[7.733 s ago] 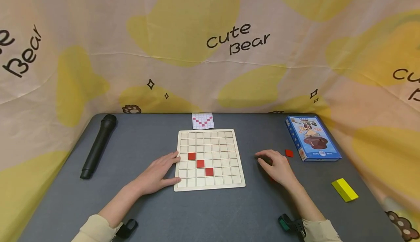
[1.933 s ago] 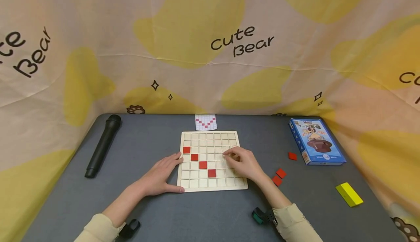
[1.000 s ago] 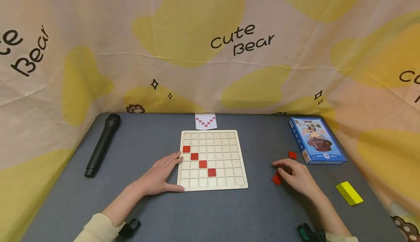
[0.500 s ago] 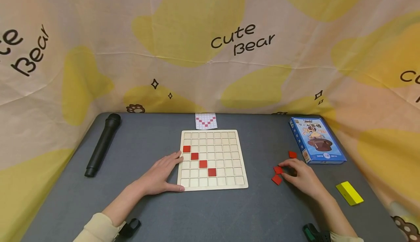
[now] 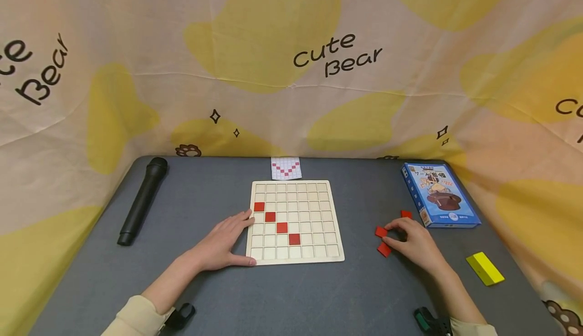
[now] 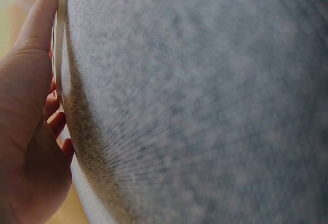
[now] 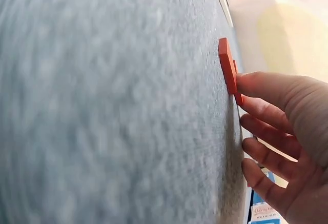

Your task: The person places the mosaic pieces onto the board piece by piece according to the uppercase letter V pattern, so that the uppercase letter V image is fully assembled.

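A pale gridded board [image 5: 314, 261] lies mid-table, with several red square tiles [image 5: 282, 227] in a diagonal line of its cells. My left hand [image 5: 218, 242] rests at the board's left edge, fingers spread and thumb on the near corner; the left wrist view shows the thumb along the rim. To the board's right, my right hand [image 5: 416, 242] has thumb and forefinger at the edges of a loose red tile [image 5: 380, 232], lightly pinching it on the table. Another red tile [image 5: 384, 249] lies just nearer, and a third tile [image 5: 406, 214] lies beyond the hand, partly hidden.
Behind the board lies a small card [image 5: 286, 169] printed with a V of pink squares. A blue box [image 5: 441, 196] and a yellow block [image 5: 485, 269] are at the right. A black microphone [image 5: 142, 202] lies at the left.
A fourth tile came onto the board at the diagonal's upper left end. My right hand then went back right to the loose tiles, and one slid slightly left and away under its fingers.
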`<action>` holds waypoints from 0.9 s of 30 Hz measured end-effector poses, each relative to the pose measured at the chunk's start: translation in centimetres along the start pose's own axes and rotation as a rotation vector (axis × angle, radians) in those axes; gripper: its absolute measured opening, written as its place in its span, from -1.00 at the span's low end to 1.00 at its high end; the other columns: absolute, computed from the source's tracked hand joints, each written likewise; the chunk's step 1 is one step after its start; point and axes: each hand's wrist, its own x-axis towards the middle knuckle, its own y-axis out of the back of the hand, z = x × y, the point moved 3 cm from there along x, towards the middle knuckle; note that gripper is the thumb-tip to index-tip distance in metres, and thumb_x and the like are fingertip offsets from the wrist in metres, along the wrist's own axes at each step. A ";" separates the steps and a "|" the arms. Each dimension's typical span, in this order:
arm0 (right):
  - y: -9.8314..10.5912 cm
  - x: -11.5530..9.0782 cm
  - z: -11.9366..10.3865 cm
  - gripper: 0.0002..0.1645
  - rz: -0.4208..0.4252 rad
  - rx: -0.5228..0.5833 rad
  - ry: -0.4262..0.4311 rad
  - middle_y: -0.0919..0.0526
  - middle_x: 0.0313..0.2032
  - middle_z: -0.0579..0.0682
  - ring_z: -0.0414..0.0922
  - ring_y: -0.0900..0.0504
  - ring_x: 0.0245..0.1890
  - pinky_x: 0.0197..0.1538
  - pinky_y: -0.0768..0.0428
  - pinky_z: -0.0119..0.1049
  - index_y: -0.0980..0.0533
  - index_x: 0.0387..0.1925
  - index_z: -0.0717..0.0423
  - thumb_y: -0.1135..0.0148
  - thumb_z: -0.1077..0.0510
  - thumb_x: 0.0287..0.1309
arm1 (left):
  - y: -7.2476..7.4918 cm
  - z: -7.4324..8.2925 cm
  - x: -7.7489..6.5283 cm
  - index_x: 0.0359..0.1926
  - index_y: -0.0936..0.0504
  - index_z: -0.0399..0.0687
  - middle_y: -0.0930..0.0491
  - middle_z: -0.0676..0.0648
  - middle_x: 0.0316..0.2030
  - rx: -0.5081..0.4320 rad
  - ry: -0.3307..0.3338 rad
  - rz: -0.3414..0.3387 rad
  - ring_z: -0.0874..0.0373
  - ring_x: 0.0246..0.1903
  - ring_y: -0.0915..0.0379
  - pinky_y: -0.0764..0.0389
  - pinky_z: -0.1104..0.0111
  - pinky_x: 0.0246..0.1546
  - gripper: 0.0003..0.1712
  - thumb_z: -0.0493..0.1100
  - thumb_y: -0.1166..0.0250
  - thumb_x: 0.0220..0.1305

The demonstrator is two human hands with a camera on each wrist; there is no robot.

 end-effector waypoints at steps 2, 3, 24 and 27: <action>-0.2 0.2 -0.2 -0.74 0.007 0.003 0.004 -0.63 -0.18 0.00 -0.05 -0.50 -0.21 -0.12 -0.49 -0.01 -0.63 -0.20 0.06 -0.47 0.11 0.05 | 0.0 0.0 0.0 0.47 -0.16 -0.16 0.00 -0.13 0.50 0.001 -0.002 0.000 -0.09 0.46 0.09 -0.04 -0.08 0.36 0.22 0.49 -0.31 0.00; -0.3 0.3 -0.3 -0.74 0.010 0.007 0.005 -0.63 -0.17 0.02 -0.03 -0.51 -0.19 -0.10 -0.50 0.01 -0.63 -0.20 0.06 -0.46 0.11 0.05 | 0.0 0.0 0.0 0.47 -0.16 -0.16 0.00 -0.13 0.50 0.001 -0.003 0.001 -0.09 0.46 0.09 -0.04 -0.08 0.36 0.22 0.49 -0.31 0.00; -3.6 3.8 -5.4 -0.72 -0.009 0.150 0.052 -0.65 -0.16 -0.14 -0.13 -0.51 -0.22 -0.18 -0.49 -0.21 -0.65 -0.17 -0.09 -0.48 0.03 0.04 | -0.1 -0.1 0.1 0.48 -0.16 -0.14 0.02 -0.12 0.50 0.000 0.015 -0.007 -0.08 0.46 0.10 -0.02 -0.08 0.37 0.23 0.52 -0.29 -0.02; -4.3 4.3 -6.5 -0.73 -0.022 0.161 0.074 -0.64 -0.16 -0.17 -0.13 -0.51 -0.20 -0.19 -0.49 -0.23 -0.65 -0.17 -0.10 -0.48 0.03 0.04 | -0.1 -0.1 0.1 0.47 -0.17 -0.15 0.01 -0.12 0.50 -0.002 0.013 -0.004 -0.09 0.46 0.10 -0.03 -0.08 0.37 0.23 0.51 -0.30 -0.02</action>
